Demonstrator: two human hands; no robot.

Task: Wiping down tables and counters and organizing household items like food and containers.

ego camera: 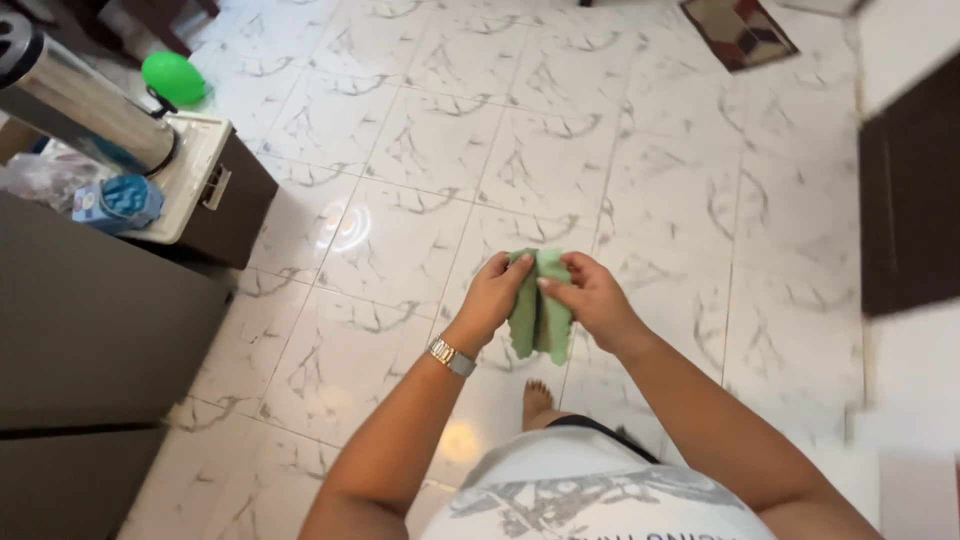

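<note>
Cloth [540, 318], green and bunched, hangs between our hands above the floor [640, 170]: left hand [492, 296] and right hand [592, 296] each pinch its top edge. We judge we are folding it, so next comes aligning the edges; farther off lies a rug [738, 30].

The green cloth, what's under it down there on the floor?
Under the green cloth, held by the left hand and right hand, are white marbled floor tiles and a bare foot. The tile directly behind the cloth is hidden.

glossy marbled floor tiles [560, 130], patterned rug [738, 30].
</note>
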